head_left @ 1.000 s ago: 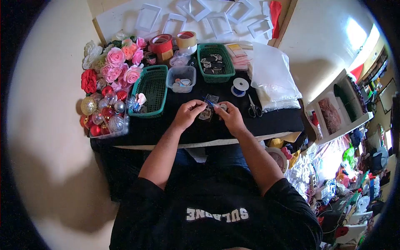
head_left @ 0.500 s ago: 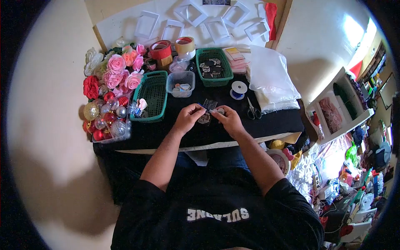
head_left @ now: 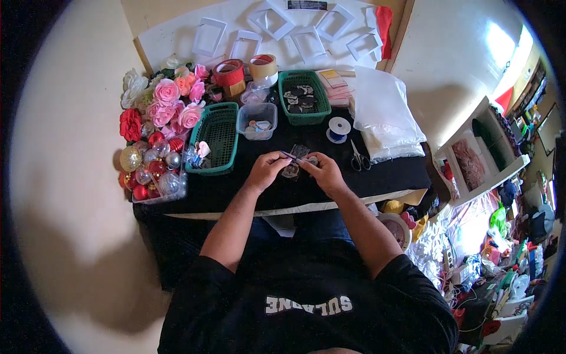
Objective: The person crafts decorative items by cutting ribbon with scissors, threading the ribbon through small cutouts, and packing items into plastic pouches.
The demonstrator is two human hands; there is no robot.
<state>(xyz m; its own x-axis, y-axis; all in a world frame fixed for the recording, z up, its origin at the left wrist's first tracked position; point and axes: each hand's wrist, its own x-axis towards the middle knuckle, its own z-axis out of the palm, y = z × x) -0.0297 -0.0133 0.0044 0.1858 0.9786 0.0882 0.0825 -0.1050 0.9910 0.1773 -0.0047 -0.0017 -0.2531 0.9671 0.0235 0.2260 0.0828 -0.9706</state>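
Over the black cloth [head_left: 236, 192], my left hand [head_left: 267, 170] and my right hand [head_left: 325, 172] meet almost tip to tip. Both pinch a thin blue ribbon piece [head_left: 287, 155] between them. A small pale round item [head_left: 313, 160] shows at my right fingers. Under the hands lie a clear plastic packet [head_left: 299, 150] and a patterned cutout [head_left: 290, 170], partly covered by the fingers. To the right are a white spool with blue ribbon [head_left: 339, 129] and scissors [head_left: 359, 160]. A clear tub [head_left: 257, 133] of small cutouts stands beyond my left hand.
Two green baskets [head_left: 216, 163] [head_left: 305, 120] stand behind the hands. Flowers [head_left: 166, 92] and ornaments [head_left: 158, 168] fill the left side. Tape rolls [head_left: 229, 74], white frames [head_left: 308, 44] and plastic bags [head_left: 386, 112] lie farther back. A white drawer unit [head_left: 479, 150] is at the right.
The blue ribbon, earlier sticking out between the hands, is now mostly hidden by the fingers. My hands have drawn closer together. The view has shifted slightly.
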